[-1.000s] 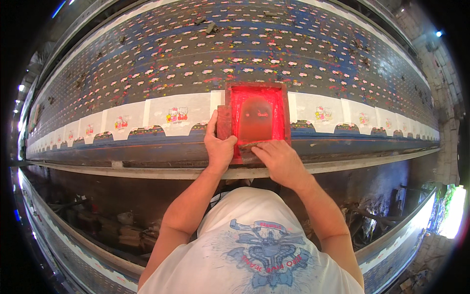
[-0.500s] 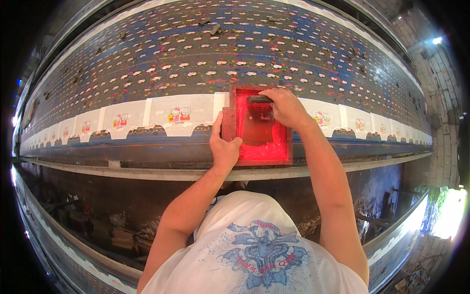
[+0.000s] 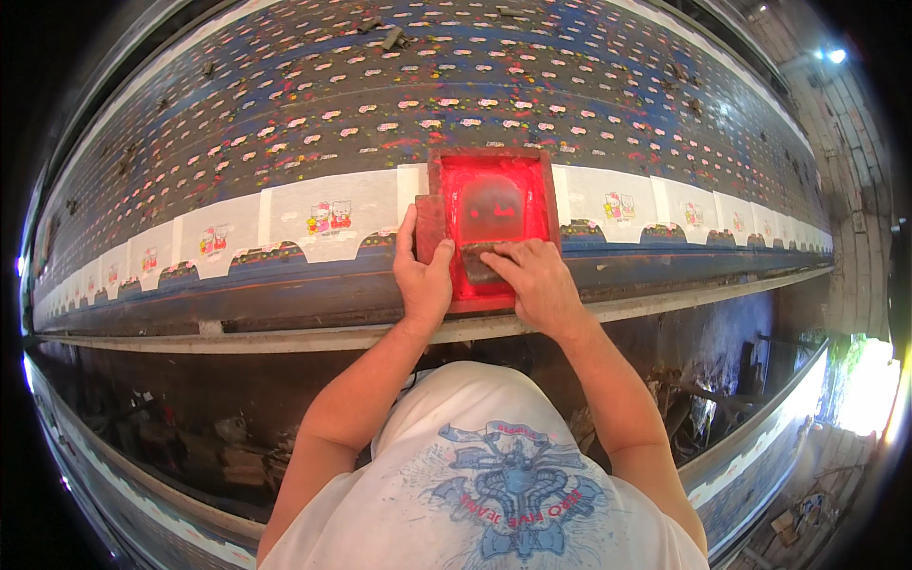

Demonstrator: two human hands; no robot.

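A screen-printing frame [image 3: 547, 185] with red ink smeared over its mesh lies on a row of white cut pieces [image 3: 285, 233] at the table's near edge. Its left side carries a reddish wooden block [image 3: 430, 220], which my left hand [image 3: 425, 285] grips, thumb on the near side and fingers behind. Inside the frame, close to its near end, my right hand [image 3: 546, 285] holds a dark squeegee [image 3: 478, 264] with bent fingers on its top. Beyond the squeegee, a darker patch of mesh shows small red marks.
The long dark table [image 3: 370, 104] is covered with rows of small printed marks. Dark scraps [image 3: 392, 38] lie on its far part. A pale rail [image 3: 285, 339] runs along the near edge. Brick paving [image 3: 855, 209] is at the right, and another long table [image 3: 142, 484] stands behind me.
My right hand has drawn the squeegee from the frame's far end to its near end. My left hand keeps its grip on the block. The whole view has shifted slightly.
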